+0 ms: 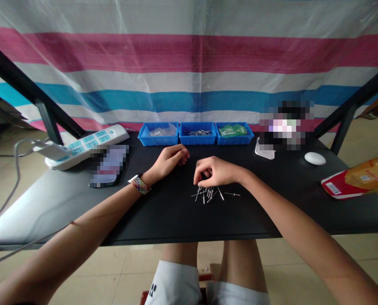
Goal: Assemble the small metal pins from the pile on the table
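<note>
My right hand (219, 170) curving over rivets (209, 193), cannot tell if gripping 1; left hand (171, 159) lying half-curled, grip hidden. Judging rivets light, stiff, slippery; favouring shaft pinch.

And there they were, a loose scatter of slim, silvery metal rivets (209, 193) on the dark counter (176, 220), thin pins running into thicker ends! Most lay bunched and crossed at the near side of the right hand (219, 170), pointing every which way, the far ends of some hidden beneath it. One slanted out at the bunch's right edge, and beyond it another lay almost sideways, apart from the tangle.
</note>
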A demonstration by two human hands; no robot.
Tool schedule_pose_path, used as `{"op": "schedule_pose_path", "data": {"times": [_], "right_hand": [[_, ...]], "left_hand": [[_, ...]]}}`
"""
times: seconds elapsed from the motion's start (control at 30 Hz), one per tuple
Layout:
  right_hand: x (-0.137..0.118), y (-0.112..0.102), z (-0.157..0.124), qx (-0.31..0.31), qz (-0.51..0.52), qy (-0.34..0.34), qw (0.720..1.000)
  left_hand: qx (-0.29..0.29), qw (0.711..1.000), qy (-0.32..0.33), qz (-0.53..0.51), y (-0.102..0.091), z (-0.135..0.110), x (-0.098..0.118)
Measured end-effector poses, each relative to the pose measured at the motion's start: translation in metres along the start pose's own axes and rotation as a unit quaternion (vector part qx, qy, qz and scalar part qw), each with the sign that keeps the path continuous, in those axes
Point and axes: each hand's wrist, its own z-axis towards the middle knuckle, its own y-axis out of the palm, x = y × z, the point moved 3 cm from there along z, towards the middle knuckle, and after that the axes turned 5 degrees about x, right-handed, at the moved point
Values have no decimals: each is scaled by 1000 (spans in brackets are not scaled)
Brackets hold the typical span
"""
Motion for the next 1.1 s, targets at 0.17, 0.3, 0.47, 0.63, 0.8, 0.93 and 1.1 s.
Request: {"op": "schedule_pose_path", "data": {"times": [0.17, 0.3, 0.47, 0.63, 0.8, 0.93, 1.1], "right_hand": [[-2, 6, -3, -42, -17, 7, 999], [-2, 7, -3, -54, -37, -1, 998], [-3, 2, -2, -43, -36, -3, 998], [19, -10, 2, 54, -9, 50, 997], [45, -18, 6, 200, 112, 85, 970], [48, -16, 8, 221, 166, 108, 955], [47, -14, 8, 243, 172, 121, 947]], "left_hand": [[2, 1000, 0, 4, 0, 0, 3], [4, 1000, 1, 5, 0, 0, 4], [2, 1000, 3, 8, 0, 0, 4], [-7, 1000, 5, 9, -1, 0, 2], [-28, 1000, 6, -12, 2, -1, 3], [-34, 999, 14, -16, 4, -2, 5], [-27, 999, 31, 4, 3, -2, 2]]}}
